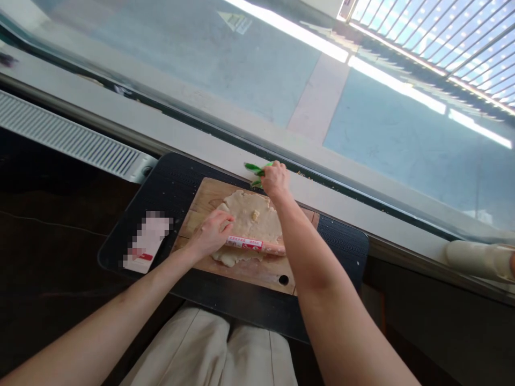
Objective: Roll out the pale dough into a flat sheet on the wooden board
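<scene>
Dough [245, 222] spread on a cutting board [269, 272]

In the head view, the dough is seen at the centre of the frame, with a printed roll [244, 243] laid across it. The left hand [213, 230] is held at its left edge; whether anything is gripped cannot be told. A green item [252, 168] is grasped by the right hand [276, 178] above the desk [241, 308], at the windowsill [193, 142].

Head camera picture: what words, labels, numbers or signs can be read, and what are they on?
No text reads clearly.
Label on the roller: red characters, too small.
Pale card on the black table: pixelated.
Yellow-and-white sign, top of the picture: blurred.
</scene>
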### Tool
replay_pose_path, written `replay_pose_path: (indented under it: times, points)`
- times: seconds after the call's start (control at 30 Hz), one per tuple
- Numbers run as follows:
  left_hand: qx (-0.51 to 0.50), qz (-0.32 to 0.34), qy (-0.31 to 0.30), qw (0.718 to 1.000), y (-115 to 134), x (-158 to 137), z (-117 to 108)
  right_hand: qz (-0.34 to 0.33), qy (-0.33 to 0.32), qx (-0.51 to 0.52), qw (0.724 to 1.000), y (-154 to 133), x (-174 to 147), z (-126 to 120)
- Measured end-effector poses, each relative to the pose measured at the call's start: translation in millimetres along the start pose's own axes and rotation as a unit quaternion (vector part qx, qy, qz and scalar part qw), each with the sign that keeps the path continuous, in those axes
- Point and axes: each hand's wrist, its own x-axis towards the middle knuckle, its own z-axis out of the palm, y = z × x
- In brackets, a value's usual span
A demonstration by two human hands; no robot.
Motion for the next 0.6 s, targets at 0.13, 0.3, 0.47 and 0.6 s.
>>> replay_pose_path:
  times: [0.13, 0.3, 0.47, 0.6]
  points:
    - [0.014, -0.005, -0.007, 1.000, -6.7, 4.2, -0.2, 0.045, -0.029, 0.018, 0.998, 17.1, -12.3, 26.7]
    - [0.062, -0.011, 0.029, 0.998, -11.7, 13.5, -4.3, 0.224, 0.045, -0.001, 0.974, 151.9, -76.4, 6.5]
    - [0.180, -0.076, 0.081, 0.977, -15.0, 21.4, -22.4, 0.348, 0.006, -0.059, 0.936, 235.5, -111.3, -32.7]
    - [0.207, -0.169, 0.090, 0.959, -23.4, 30.1, -37.0, 0.308, 0.025, -0.059, 0.949, 207.8, -137.0, -34.1]
